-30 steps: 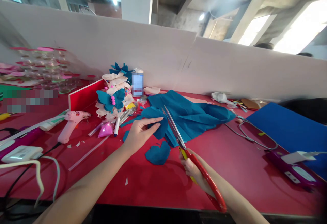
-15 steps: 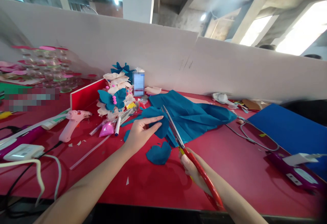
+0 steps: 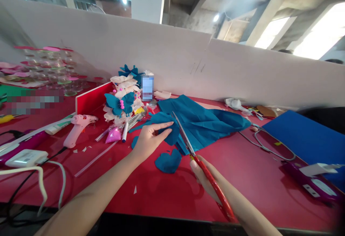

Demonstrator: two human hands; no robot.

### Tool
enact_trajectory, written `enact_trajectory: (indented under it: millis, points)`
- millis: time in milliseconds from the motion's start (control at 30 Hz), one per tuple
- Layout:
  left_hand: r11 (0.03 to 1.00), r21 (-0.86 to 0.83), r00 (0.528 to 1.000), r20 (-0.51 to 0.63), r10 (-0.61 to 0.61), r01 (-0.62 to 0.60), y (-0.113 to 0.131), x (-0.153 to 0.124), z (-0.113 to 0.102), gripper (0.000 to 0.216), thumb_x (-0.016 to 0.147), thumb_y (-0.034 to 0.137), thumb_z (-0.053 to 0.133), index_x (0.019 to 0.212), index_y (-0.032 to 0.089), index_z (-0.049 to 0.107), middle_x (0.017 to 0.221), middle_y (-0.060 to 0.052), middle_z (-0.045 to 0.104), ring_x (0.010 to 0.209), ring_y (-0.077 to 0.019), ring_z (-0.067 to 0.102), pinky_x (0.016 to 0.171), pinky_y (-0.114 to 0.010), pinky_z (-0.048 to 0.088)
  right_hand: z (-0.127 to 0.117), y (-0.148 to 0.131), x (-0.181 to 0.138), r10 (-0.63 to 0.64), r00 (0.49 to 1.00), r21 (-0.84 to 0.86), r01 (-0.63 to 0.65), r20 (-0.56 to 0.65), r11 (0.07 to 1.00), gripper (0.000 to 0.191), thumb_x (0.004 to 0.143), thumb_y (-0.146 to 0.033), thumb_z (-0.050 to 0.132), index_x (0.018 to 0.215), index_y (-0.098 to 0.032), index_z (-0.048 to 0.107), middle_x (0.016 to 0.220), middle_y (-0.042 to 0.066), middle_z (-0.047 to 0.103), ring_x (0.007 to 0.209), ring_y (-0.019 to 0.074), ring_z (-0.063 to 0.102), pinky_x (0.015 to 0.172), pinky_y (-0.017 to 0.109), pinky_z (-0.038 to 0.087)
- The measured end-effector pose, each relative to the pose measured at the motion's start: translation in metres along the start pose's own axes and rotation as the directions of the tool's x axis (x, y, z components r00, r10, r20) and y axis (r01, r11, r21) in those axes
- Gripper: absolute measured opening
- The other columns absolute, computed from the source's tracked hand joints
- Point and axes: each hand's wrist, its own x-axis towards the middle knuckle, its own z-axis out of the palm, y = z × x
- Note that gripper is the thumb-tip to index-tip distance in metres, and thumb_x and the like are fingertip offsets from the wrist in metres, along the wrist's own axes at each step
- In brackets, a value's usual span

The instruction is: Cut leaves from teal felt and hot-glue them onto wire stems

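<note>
My left hand (image 3: pixel 148 139) pinches a piece of teal felt (image 3: pixel 169 132), thumb under and fingers on top, just above the red table (image 3: pixel 242 171). My right hand (image 3: pixel 206 178) grips red-handled scissors (image 3: pixel 205 169); their blades point up and left along the edge of that teal piece. A cut heart-like teal piece (image 3: pixel 167 162) lies on the table between my hands. Behind spreads a larger crumpled sheet of teal felt (image 3: pixel 205 121).
A pink glue gun (image 3: pixel 77 128) and glue sticks lie left. A pile of cream and teal flowers with a teal butterfly (image 3: pixel 120 103) stands behind them. Cables, a white adapter (image 3: pixel 25 158), a blue sheet (image 3: pixel 304 135) and a purple device (image 3: pixel 309 180) ring the work area. A white partition backs the table.
The scissor blades have closed a little along the teal piece and my right hand has shifted slightly up. My left hand keeps its hold.
</note>
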Motion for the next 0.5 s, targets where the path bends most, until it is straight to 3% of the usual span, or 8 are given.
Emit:
enact_trajectory:
  millis: [267,500]
  points:
    - [1.000,-0.009,1.000,0.011,-0.002,0.002,0.000,0.000,0.000,0.027,0.082,0.033,0.063,0.107,0.024,0.069,0.111,0.000,0.069,0.104,-0.0224,0.064,0.090,-0.035,0.054,0.001,0.010,0.007,0.140,0.990,0.122,-0.142,0.026,0.982,0.041,0.073,-0.060,0.062,0.074,-0.019,0.059,0.052,-0.002,0.047,0.047,0.0130,0.044,0.044,0.026,0.038]
    - [1.000,-0.009,1.000,0.009,-0.003,0.003,-0.001,0.000,0.000,0.028,0.081,0.034,0.063,0.107,0.026,0.069,0.112,0.001,0.069,0.104,-0.0222,0.064,0.089,-0.035,0.054,0.000,0.020,0.008,0.133,0.990,0.154,-0.137,0.040,0.979,0.040,0.074,-0.059,0.061,0.077,-0.019,0.060,0.056,0.000,0.052,0.052,0.0146,0.050,0.045,0.025,0.041]
